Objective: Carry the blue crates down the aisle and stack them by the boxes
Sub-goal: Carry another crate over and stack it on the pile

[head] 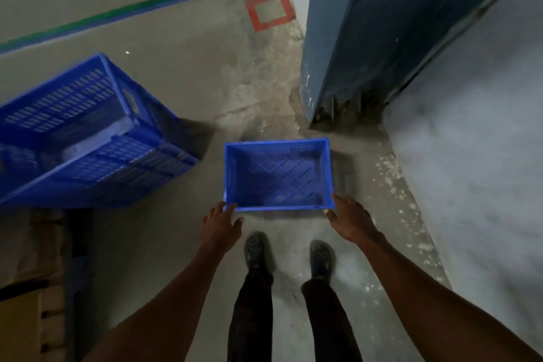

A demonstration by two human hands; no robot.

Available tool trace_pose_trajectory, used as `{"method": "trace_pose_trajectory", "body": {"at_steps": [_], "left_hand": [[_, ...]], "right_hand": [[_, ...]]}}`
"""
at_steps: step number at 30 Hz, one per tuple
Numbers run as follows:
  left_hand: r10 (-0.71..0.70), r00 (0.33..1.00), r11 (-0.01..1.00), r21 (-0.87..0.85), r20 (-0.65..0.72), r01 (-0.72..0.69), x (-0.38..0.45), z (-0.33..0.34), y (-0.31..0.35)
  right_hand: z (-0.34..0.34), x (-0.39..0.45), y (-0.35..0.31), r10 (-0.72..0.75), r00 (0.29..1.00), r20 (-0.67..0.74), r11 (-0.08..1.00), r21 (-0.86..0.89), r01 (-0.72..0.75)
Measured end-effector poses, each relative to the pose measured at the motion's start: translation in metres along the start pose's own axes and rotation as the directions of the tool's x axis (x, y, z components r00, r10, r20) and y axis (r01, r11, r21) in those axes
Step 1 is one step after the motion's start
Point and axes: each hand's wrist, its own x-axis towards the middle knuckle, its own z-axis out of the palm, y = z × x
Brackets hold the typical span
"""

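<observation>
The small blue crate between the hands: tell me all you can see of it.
The small blue crate is open-topped blue plastic with a lattice floor and slotted upper walls, empty, upright on the concrete floor ahead of the person's shoes. The left hand and right hand reach its near corners with straight fingers; a firm grip isn't evident.

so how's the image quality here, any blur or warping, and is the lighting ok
Head view: dim, uneven light, darkest at bottom left around the cardboard boxes; the small blue crate at centre is fairly sharp, with the left hand and right hand at its near corners; the wall at right is smeared by blur; wide-angle warping leans the large blue crate and blue door.
</observation>
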Motion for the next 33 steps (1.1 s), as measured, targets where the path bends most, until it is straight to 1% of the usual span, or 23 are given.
{"method": "trace_pose_trajectory", "body": {"at_steps": [3,8,10,12,15,17,19,20,22,23,25,27,28,29,31,33], "left_hand": [[-0.006,0.998,0.999,0.042,0.062,0.003,0.098,0.052,-0.034],[-0.020,0.997,0.999,0.046,0.077,0.016,0.230,0.135,-0.078],[-0.036,0.997,0.999,0.030,0.064,0.034,0.272,0.159,-0.093],[-0.054,0.998,0.999,0.004,0.042,0.054,0.308,0.179,-0.105],[-0.124,0.991,0.988,-0.095,-0.054,0.118,0.348,0.200,-0.112],[-0.169,0.972,0.971,-0.195,-0.161,0.137,0.365,0.210,-0.113],[-0.209,0.939,0.936,-0.333,-0.274,0.111,0.376,0.217,-0.113],[-0.260,0.920,0.907,-0.401,-0.294,0.128,0.381,0.219,-0.114],[-0.367,0.894,0.857,-0.466,-0.256,0.218,0.390,0.219,-0.116],[-0.401,0.888,0.837,-0.484,-0.226,0.255,0.396,0.221,-0.120],[-0.430,0.892,0.775,-0.562,-0.137,0.287,0.407,0.227,-0.132],[-0.427,0.904,0.626,-0.717,0.017,0.308,0.416,0.231,-0.144],[-0.427,0.903,0.554,-0.774,0.050,0.306,0.420,0.236,-0.151],[-0.420,0.906,0.519,-0.806,0.050,0.284,0.423,0.240,-0.157],[-0.405,0.913,0.498,-0.824,0.055,0.271,0.420,0.238,-0.156],[-0.421,0.905,0.503,-0.816,0.059,0.287,0.409,0.226,-0.147]], "right_hand": [[0.041,0.093,0.009,0.048,0.999,0.023,0.998,0.044,-0.049],[0.112,0.238,0.037,0.141,0.988,0.061,0.978,0.149,-0.149],[0.133,0.284,0.049,0.187,0.981,0.045,0.966,0.172,-0.192],[0.150,0.320,0.060,0.218,0.976,-0.006,0.961,0.174,-0.214],[0.165,0.359,0.067,0.251,0.963,-0.095,0.953,0.201,-0.228],[0.174,0.380,0.070,0.305,0.941,-0.145,0.923,0.288,-0.255],[0.181,0.393,0.071,0.364,0.902,-0.230,0.890,0.372,-0.264],[0.183,0.398,0.071,0.399,0.875,-0.274,0.873,0.404,-0.272],[0.182,0.405,0.072,0.450,0.841,-0.299,0.838,0.467,-0.282],[0.181,0.410,0.074,0.457,0.843,-0.284,0.821,0.500,-0.276],[0.181,0.423,0.081,0.482,0.857,-0.184,0.745,0.601,-0.290],[0.188,0.442,0.098,0.523,0.844,-0.120,0.644,0.704,-0.299],[0.187,0.444,0.100,0.516,0.851,-0.097,0.610,0.739,-0.285],[0.183,0.440,0.096,0.504,0.860,-0.076,0.590,0.758,-0.279],[0.173,0.429,0.082,0.486,0.871,-0.077,0.569,0.784,-0.248],[0.168,0.421,0.081,0.456,0.886,-0.079,0.571,0.790,-0.224]]}}
